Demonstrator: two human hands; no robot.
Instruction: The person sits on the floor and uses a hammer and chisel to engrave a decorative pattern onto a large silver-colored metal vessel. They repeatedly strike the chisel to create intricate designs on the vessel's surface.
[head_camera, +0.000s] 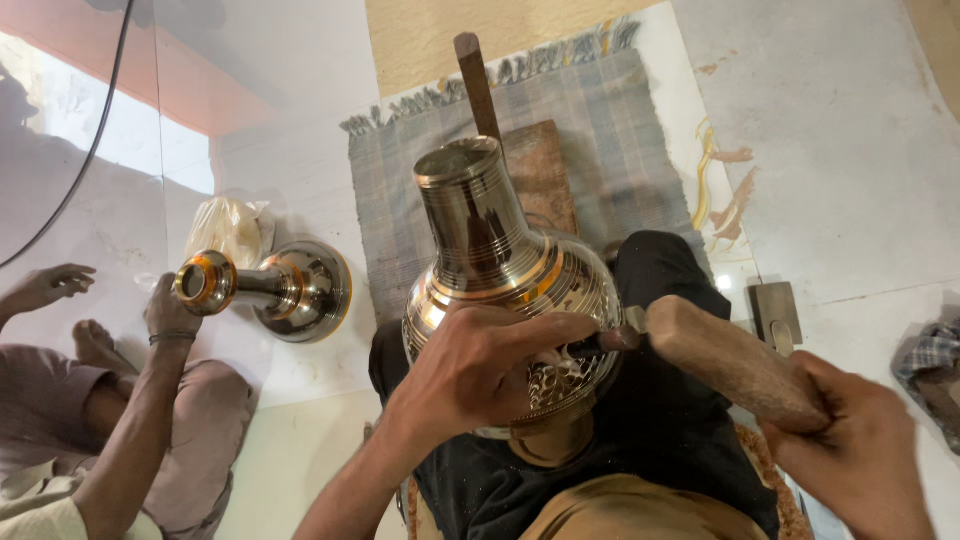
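A shiny metal vase (490, 250) with copper bands and a tall neck rests tilted on my lap. My left hand (480, 365) lies on its belly and pinches a thin metal chisel (605, 342) whose tip meets a patch of engraved pattern. My right hand (860, 455) grips a thick wooden mallet (735, 360), and the mallet's head sits against the chisel's end.
A second metal vase (280, 288) lies on the floor at left, steadied by a co-worker's hand (168, 312). A striped grey mat (600, 140) holds a wooden block (540, 170) and a stick. A small metal block (775, 310) and a checked cloth (930, 370) lie at right.
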